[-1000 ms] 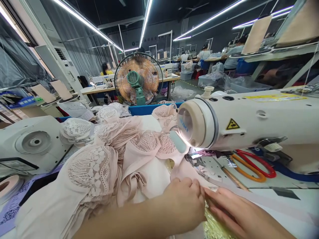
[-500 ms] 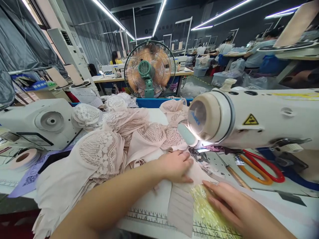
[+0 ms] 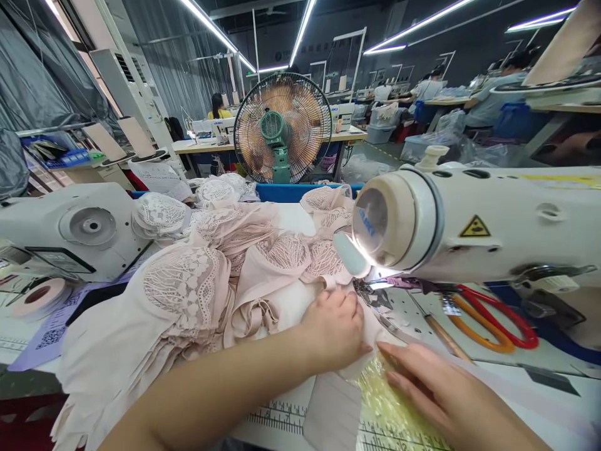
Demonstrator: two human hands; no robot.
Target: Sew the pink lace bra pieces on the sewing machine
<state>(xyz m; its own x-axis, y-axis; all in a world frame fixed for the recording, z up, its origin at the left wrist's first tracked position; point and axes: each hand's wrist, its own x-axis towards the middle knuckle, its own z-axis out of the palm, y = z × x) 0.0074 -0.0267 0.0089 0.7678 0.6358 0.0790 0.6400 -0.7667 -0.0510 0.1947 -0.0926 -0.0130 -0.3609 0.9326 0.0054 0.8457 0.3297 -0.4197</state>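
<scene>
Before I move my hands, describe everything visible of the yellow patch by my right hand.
The yellow patch looks like glossy, crinkled plastic film, partly see-through. It lies roughly flat near the table's front edge, by a printed ruler. A pale pinkish-grey cloth flap borders it on the left. The right hand hides its right side; whether they touch is unclear.

Left hand (image 3: 335, 329) — on pale fabric (image 3: 372, 327)
</scene>
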